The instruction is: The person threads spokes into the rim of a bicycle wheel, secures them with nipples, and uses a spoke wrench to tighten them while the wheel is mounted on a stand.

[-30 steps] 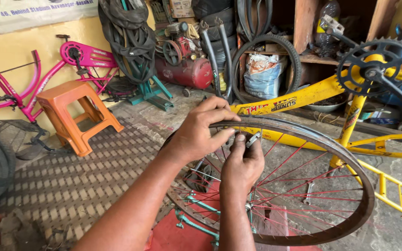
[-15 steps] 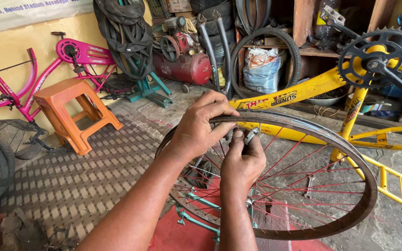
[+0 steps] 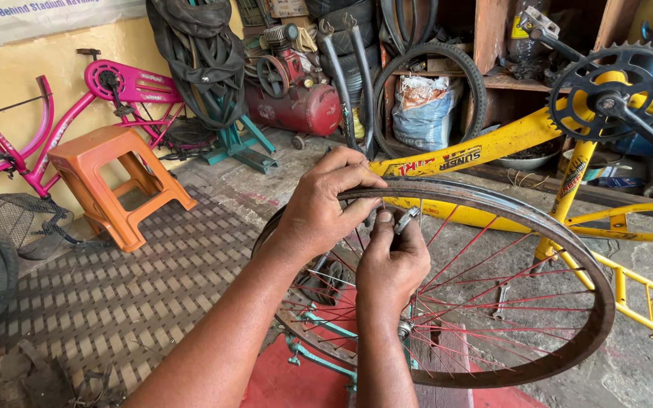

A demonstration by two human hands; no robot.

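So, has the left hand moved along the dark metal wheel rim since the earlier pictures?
No. The left hand grips the dark metal wheel rim at the same top spot, beside the yellow bicycle frame.

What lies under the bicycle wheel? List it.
Under the bicycle wheel, through the red spokes: a teal stand, red mat, and a wrench. Both forearms hide the rest.

Soft, even daylight fills the scene, bright on the yellow painted wall (image 3: 9, 68) and the grey concrete floor (image 3: 644, 264), with only faint shadows. The wooden shelf recess (image 3: 493, 45) at the back is dim. Focus is sharp throughout; straight lines bow slightly near the picture's edges.
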